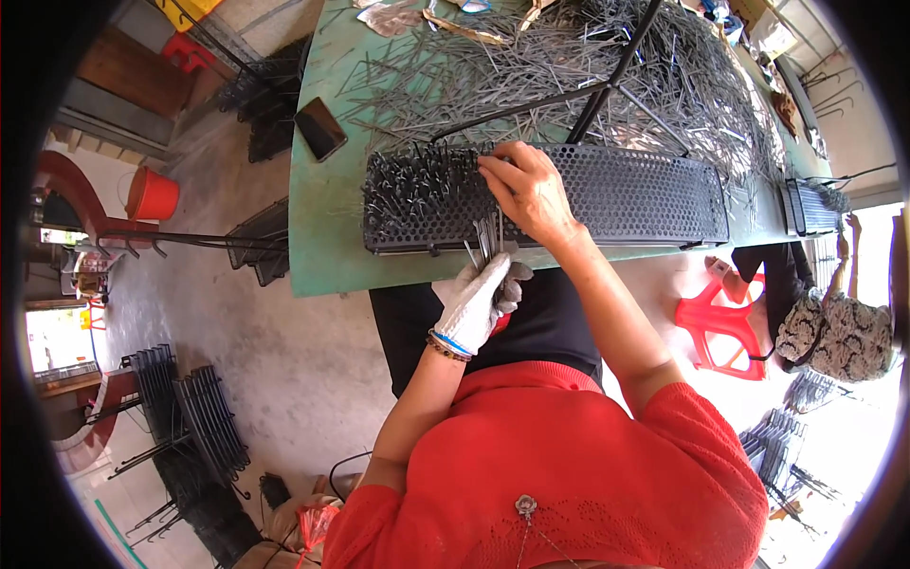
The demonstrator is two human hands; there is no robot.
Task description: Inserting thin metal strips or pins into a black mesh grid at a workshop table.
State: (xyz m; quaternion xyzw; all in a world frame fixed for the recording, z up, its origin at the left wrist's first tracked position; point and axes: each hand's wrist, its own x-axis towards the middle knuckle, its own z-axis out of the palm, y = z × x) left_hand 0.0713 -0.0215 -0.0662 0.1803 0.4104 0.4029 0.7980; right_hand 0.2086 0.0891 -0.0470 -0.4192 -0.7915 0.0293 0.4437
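Note:
A long black perforated metal rack (626,194) lies along the near edge of the green table. Many thin dark metal pieces (417,185) stand upright in the holes of its left part. My left hand (479,299), in a whitish glove, is closed around a bundle of thin grey metal strips (487,235) just in front of the rack. Bare, my right hand (533,194) reaches over the rack with bent fingers, its fingertips beside the last standing pieces. Whatever those fingertips pinch is hidden or too small to name.
Loose metal strips (455,81) are heaped across the green table (327,213), with black rods (607,87) rising above the rack. A phone (320,129) lies at the left. Another person (834,332) sits at the right, near a red stool (720,322). Black racks (194,446) stand on the floor.

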